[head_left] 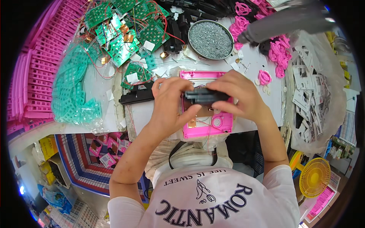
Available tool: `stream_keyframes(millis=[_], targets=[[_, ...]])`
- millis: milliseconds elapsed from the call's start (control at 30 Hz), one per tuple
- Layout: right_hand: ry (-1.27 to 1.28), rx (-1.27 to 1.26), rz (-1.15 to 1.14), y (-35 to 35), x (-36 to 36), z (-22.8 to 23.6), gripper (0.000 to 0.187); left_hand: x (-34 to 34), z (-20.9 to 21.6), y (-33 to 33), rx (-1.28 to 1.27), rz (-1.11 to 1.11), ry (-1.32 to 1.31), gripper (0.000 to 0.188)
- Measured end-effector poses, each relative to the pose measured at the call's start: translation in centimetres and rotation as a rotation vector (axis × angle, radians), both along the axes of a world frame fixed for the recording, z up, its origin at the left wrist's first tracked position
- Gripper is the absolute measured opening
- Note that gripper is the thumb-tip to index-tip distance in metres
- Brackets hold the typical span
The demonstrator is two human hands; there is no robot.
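A black oblong plastic part (205, 96) is held level above a pink plastic housing (207, 131). My right hand (241, 93) is closed on its right end, fingers on the far side and thumb on the near side. The fingers and thumb of my left hand (169, 99) close round its left end. Beneath, the housing lies on the table and has a round ring near its lower right corner. Thin red wires (207, 124) cross its near part, next to a copper-coloured piece (192, 123). The hands and the black part hide much of its inside.
A round dish of small screws (211, 39) stands beyond the housing, under a hanging dark power screwdriver (285, 23). Green circuit boards (121, 43) and bagged teal parts (74, 89) lie left. Pink round parts (279, 53) and bagged white pieces (308, 89) lie right.
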State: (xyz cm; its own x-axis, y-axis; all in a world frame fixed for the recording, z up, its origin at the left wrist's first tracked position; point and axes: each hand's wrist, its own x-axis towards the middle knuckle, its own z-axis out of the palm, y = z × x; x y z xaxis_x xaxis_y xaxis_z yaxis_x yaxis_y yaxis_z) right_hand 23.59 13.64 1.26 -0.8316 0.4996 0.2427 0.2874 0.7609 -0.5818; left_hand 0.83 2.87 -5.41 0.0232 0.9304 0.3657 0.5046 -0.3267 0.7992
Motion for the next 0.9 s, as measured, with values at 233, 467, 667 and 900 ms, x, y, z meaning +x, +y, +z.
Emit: stream_keyframes(millis=[233,467,667,900], targets=[[-0.069,-0.580,-0.374,2.4,-2.0,0.2,0.038,1.3,-0.4,-0.3,0.082,0.058,0.090,0.080],[-0.374,-0.802,-0.304,6.3,-2.7,1.7,0.052,1.5,1.0,0.0,0.091,0.076,0.345,0.079],[-0.407,0.023,-0.544,3.8,-2.5,2.2,0.044,1.8,1.5,-0.2,0.073,0.091,0.401,0.068],[-0.109,0.154,-0.051,1.0,0.8,-0.7,0.060,1.9,1.3,-0.3,0.086,0.084,0.398,0.065]])
